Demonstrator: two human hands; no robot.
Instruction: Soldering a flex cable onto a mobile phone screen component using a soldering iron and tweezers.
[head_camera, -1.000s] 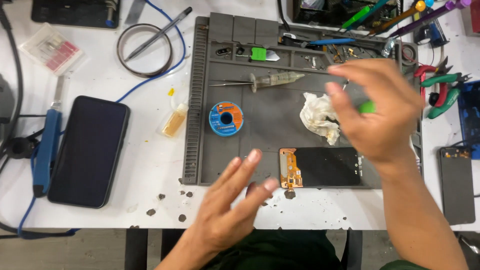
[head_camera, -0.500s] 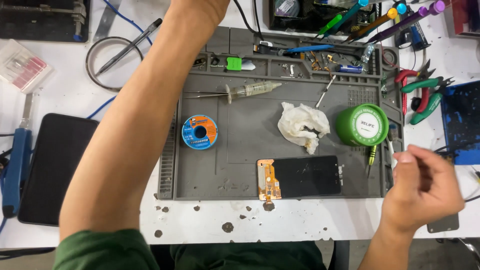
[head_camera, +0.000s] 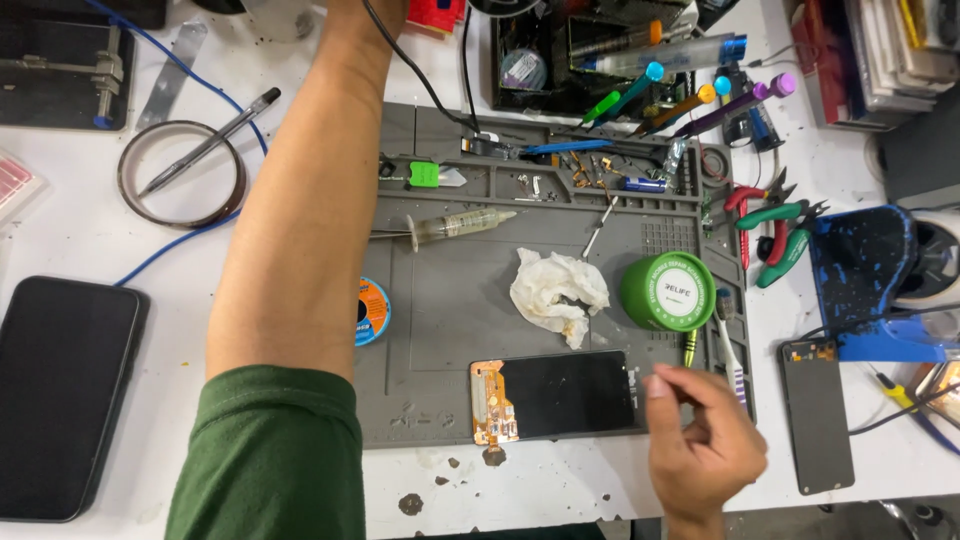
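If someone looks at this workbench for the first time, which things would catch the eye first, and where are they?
Most striking is the left arm in a green sleeve, stretching across the grey work mat toward the top edge, its hand out of view. On the mat's right side stands a bright green round container, beside a crumpled white tissue. At the mat's front edge lies a black phone screen with an orange flex cable, and the right hand hovers just right of it.

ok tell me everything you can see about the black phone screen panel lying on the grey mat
The black rectangular phone screen panel lies flat near the front edge of the grey silicone work mat, long side left to right. Its glossy face is dark and unlit. An orange-copper flex cable section sits at its left end. The right hand hovers just beside its right end; contact is unclear.
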